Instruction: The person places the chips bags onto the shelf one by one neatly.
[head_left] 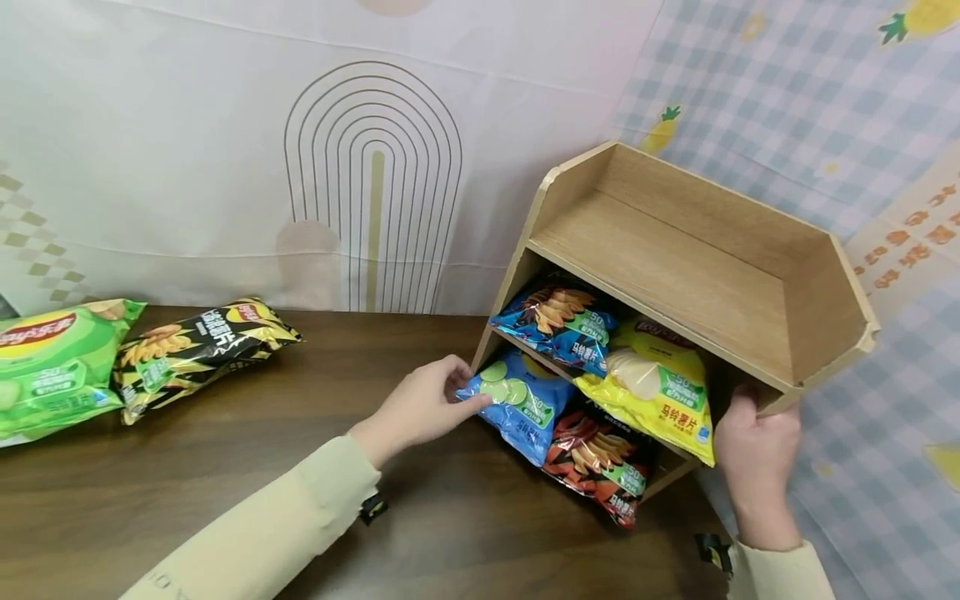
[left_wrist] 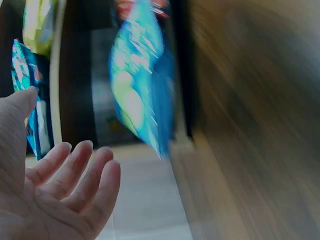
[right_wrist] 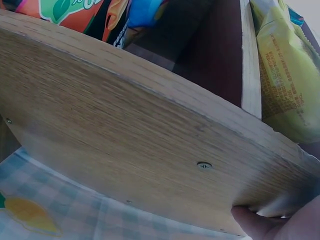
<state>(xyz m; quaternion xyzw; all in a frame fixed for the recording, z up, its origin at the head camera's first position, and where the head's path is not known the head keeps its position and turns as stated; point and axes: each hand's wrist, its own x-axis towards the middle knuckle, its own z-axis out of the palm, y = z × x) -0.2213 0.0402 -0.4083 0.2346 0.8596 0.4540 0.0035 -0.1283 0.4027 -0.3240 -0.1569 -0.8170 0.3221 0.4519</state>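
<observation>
A wooden two-tier shelf (head_left: 675,242) stands at the right, with chip bags in its compartments. My right hand (head_left: 759,446) grips its right side panel; in the right wrist view, part of that hand lies against the outer wood. At the lower left opening, my left hand (head_left: 420,408) is beside a light blue chip bag (head_left: 517,404). The left wrist view shows its fingers (left_wrist: 82,175) loosely bent, apart from that bag. A red-and-black bag (head_left: 600,458) lies to the right on the lower level. Above are a dark blue bag (head_left: 558,321) and a yellow bag (head_left: 660,379).
On the brown table (head_left: 360,367), a green chip bag (head_left: 56,367) and a black-and-gold bag (head_left: 202,350) lie at the far left. A white patterned cloth (head_left: 210,150) hangs behind, and a checked cloth (head_left: 795,125) covers the right side.
</observation>
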